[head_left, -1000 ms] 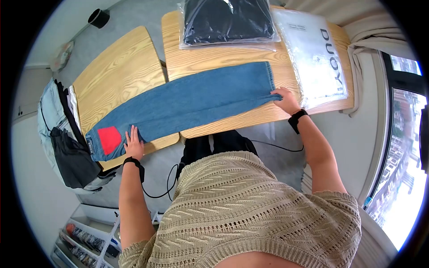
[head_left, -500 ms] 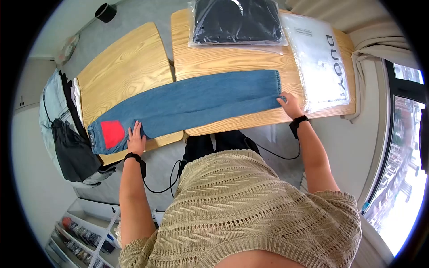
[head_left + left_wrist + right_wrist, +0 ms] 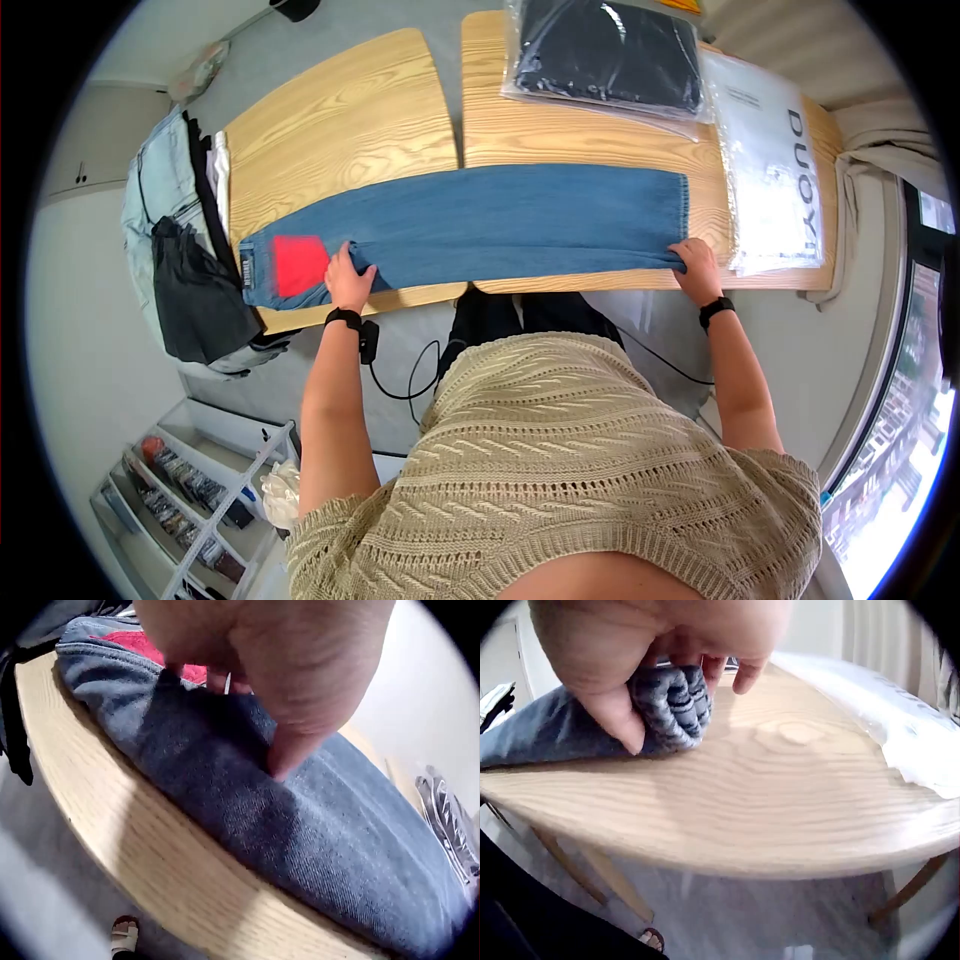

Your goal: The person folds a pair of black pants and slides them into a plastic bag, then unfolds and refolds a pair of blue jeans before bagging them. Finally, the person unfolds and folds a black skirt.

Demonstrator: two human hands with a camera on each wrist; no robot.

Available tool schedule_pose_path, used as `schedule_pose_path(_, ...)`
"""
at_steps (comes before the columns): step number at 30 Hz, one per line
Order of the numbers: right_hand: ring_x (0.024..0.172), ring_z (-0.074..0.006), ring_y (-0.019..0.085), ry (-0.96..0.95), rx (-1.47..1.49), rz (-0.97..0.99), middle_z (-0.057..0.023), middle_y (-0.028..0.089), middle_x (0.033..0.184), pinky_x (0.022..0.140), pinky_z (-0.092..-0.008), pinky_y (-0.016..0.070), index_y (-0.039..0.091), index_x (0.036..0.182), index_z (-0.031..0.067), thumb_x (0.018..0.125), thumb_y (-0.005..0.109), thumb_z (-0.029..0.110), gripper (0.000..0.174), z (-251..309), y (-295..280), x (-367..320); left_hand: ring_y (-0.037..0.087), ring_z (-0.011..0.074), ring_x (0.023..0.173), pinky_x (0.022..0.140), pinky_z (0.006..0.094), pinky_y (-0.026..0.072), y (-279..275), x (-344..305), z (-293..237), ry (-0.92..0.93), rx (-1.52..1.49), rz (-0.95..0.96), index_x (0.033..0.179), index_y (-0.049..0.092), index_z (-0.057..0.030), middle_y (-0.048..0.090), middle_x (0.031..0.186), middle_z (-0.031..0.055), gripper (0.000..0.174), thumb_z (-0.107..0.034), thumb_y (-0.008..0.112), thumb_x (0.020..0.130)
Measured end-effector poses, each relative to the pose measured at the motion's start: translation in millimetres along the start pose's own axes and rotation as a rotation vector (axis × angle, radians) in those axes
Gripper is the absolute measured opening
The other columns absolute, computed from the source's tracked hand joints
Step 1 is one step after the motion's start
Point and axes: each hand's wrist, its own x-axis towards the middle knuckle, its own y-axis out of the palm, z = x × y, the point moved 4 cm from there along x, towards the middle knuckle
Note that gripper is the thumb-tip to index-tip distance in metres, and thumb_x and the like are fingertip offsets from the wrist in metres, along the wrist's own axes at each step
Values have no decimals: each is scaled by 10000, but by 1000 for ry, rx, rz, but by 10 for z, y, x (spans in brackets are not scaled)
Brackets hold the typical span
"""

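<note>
Blue jeans (image 3: 520, 220), folded lengthwise, lie across two wooden tables, with the waistband at the left and a red patch (image 3: 299, 265) near it. My left hand (image 3: 350, 280) is on the near edge beside the patch; in the left wrist view its thumb and fingers (image 3: 217, 681) are spread apart on the denim. At the other end my right hand (image 3: 698, 271) grips the near corner of the leg hem. In the right wrist view the thumb lies on one side of the layered hem (image 3: 676, 709) and fingers on the other.
A dark item in a clear bag (image 3: 608, 55) lies at the back of the right table (image 3: 590, 145). Beside it is a clear printed bag (image 3: 770, 170). Other garments (image 3: 195, 290) hang over the left table's end. A gap separates the tables.
The head view has shifted, so the tables appear farther right. My left hand has gone from lying flat with straight fingers to a bent pose with thumb spread. The right hand stays at the hem.
</note>
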Motion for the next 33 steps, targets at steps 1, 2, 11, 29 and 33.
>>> schedule_pose_path(1, 1009, -283, 523, 37, -34, 6, -75, 580, 987, 879, -403, 410, 596, 964, 99, 614, 686, 4, 373, -2, 25, -15, 474, 344, 1145, 949, 415, 403, 1, 31, 68, -6, 8, -7, 1299, 449, -84, 522, 1209, 151, 721, -228, 779, 674)
schedule_pose_path(2, 1014, -281, 518, 76, -70, 12, -73, 572, 987, 873, -406, 411, 579, 939, 98, 617, 672, -6, 350, -16, 49, -14, 495, 340, 1119, 935, 417, 411, 43, 50, 113, 5, -24, 56, 1238, 500, -72, 549, 1163, 151, 647, -237, 776, 677)
schedule_pose_path(11, 1019, -302, 507, 307, -316, -158, -83, 543, 1014, 820, -413, 431, 524, 929, 86, 667, 587, -77, 315, -103, -72, 205, 530, 364, 934, 806, 438, 429, -397, -63, -349, 193, -14, -240, 969, 581, -4, 565, 942, 170, 349, -206, 735, 729)
schedule_pose_path(29, 926, -216, 583, 1186, 1230, -34, -71, 649, 1001, 713, -357, 466, 603, 1064, 52, 785, 719, 284, 381, -1173, 565, 125, 265, 343, 1348, 1068, 529, 238, -169, -996, -518, 507, -26, 241, 1368, 394, -176, 292, 1454, 155, 816, -138, 707, 615)
schedule_pose_path(33, 997, -275, 587, 1116, 1298, -97, -149, 623, 1084, 907, -405, 461, 560, 1139, -11, 826, 667, 148, 367, -836, 40, 346, 228, 392, 1357, 1013, 608, 278, 219, -915, -564, 552, 306, 151, 1414, 333, -261, 247, 1485, 151, 844, -167, 729, 674)
